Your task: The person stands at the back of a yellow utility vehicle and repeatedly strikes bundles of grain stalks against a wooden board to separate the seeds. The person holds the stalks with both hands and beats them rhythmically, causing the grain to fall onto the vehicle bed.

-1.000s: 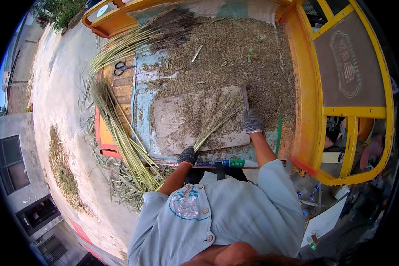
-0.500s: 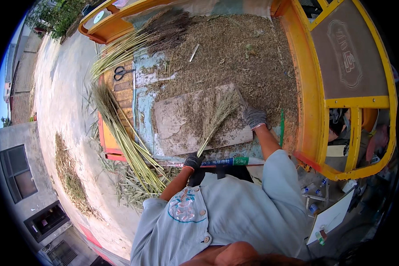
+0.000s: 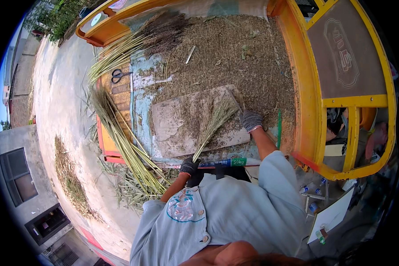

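"What's different from a second ago?"

"Mostly the blade. It stood upright at the board's one o'clock corner; now its tip has swung toward eleven, in over the board, along the right side of the bushy heads."

"And who's holding it?"

"The right hand, gloved, out at three o'clock from the board's middle. Its fingers are wrapped round the near end of the blade; the grip itself is hidden."

"The left?"

"The left hand, gloved too, at about half past six. It's clenched on the stalk ends of the bundle, and has drawn back a little, off the board's near edge."

"So where's the bundle lying?"

"Slanting across the board, stalk ends at six, heads toward two. I can't tell whether the blade presses on them or only hovers beside them."

"What does that mean for the work?"

"I'd judge the blade is now placed to work along the heads while the left hand anchors the stalks. Loose bits cover the board and the brown seed layer at twelve. The other stalks at half past eight look untouched."
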A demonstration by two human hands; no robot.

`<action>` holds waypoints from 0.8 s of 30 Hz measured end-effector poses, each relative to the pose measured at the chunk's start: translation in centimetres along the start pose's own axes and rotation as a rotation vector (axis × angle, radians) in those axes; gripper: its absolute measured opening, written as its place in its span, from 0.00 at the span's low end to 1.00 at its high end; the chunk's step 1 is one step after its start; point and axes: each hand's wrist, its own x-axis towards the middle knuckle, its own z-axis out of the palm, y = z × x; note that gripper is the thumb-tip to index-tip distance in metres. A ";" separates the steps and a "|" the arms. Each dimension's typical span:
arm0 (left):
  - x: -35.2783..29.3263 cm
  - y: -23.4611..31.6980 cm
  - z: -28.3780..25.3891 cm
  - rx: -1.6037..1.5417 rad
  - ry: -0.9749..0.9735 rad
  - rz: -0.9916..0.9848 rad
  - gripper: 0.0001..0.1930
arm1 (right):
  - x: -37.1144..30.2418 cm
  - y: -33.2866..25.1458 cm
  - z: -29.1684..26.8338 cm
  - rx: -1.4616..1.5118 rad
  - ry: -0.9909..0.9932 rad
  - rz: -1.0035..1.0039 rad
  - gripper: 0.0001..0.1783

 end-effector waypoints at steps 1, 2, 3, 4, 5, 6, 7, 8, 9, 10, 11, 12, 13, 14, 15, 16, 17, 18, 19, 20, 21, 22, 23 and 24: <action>0.1 0.1 -0.1 0.010 -0.003 -0.005 0.20 | 0.3 0.5 -2.1 -0.018 -0.004 0.035 0.25; -0.3 0.0 -0.2 0.018 -0.005 -0.010 0.20 | 0.5 0.3 -2.5 0.007 0.032 0.057 0.25; -0.8 -0.1 -0.4 0.027 -0.008 -0.015 0.20 | 0.6 -0.2 -3.0 0.033 0.068 0.078 0.25; -2.5 -0.1 0.3 0.046 -0.035 -0.096 0.20 | 0.0 0.2 -3.1 0.042 0.090 0.103 0.25; -3.0 -0.3 -1.0 0.087 -0.039 -0.160 0.20 | 0.1 0.7 -3.3 0.106 0.127 0.171 0.25; -3.3 -0.3 -2.0 0.126 -0.043 -0.224 0.19 | -0.3 1.8 -3.2 0.172 0.163 0.239 0.25; -3.8 -1.3 -2.1 0.119 0.042 -0.222 0.18 | -0.9 1.8 -2.8 0.245 0.183 0.301 0.24; -4.0 -0.8 -2.2 0.172 0.115 -0.247 0.18 | -2.6 1.5 -3.3 0.203 0.188 0.263 0.24; -3.6 -0.2 -2.4 0.228 0.187 -0.270 0.18 | -3.5 0.9 -2.6 0.164 0.182 0.192 0.24; -3.1 1.6 -3.0 0.242 0.150 -0.270 0.19 | -4.6 0.6 -2.0 0.120 0.180 0.130 0.24; -3.0 4.6 -4.3 0.273 0.116 -0.248 0.16 | -5.2 -0.3 -1.7 0.086 0.196 0.064 0.24; -1.7 3.9 -3.4 0.318 0.127 -0.242 0.15 | -6.7 -1.8 -1.3 0.081 0.236 -0.012 0.22; -0.8 3.2 -2.1 0.362 0.127 -0.235 0.14 | -8.1 -3.2 -0.5 0.109 0.266 -0.148 0.21; -0.6 3.8 -1.7 0.394 0.115 -0.202 0.15 | -9.3 -4.4 0.3 0.137 0.299 -0.272 0.20; -0.7 4.9 -1.6 0.425 0.106 -0.169 0.15 | -10.4 -5.9 1.0 0.112 0.266 -0.382 0.19; -0.7 5.6 -1.6 0.456 0.102 -0.140 0.16 | -11.4 -7.6 1.5 0.089 0.233 -0.496 0.19; -1.0 5.4 -1.6 0.443 0.079 -0.162 0.16 | -12.2 -9.7 2.1 0.077 0.244 -0.607 0.18; -0.3 5.2 -1.4 0.446 0.024 -0.145 0.16 | -12.9 -10.8 2.6 0.074 0.262 -0.666 0.17; 0.1 5.0 -1.5 0.445 -0.012 -0.145 0.17 | -12.9 -11.7 3.0 0.020 0.148 -0.646 0.17; 0.3 4.7 -1.5 0.424 -0.044 -0.147 0.16 | -12.7 -12.4 3.7 -0.033 0.034 -0.627 0.16; 0.5 4.4 -1.7 0.433 -0.063 -0.167 0.15 | -12.2 -12.8 4.7 -0.086 -0.082 -0.608 0.16; 0.6 4.5 -2.1 0.441 -0.083 -0.190 0.14 | -9.9 -11.4 7.2 -0.180 -0.106 -0.712 0.17; 0.7 4.5 -2.5 0.443 -0.096 -0.220 0.13 | -8.1 -9.9 7.0 -0.161 -0.063 -0.611 0.18; 0.6 5.2 -3.1 0.445 -0.062 -0.218 0.11 | -6.2 -8.0 6.3 -0.144 -0.018 -0.501 0.19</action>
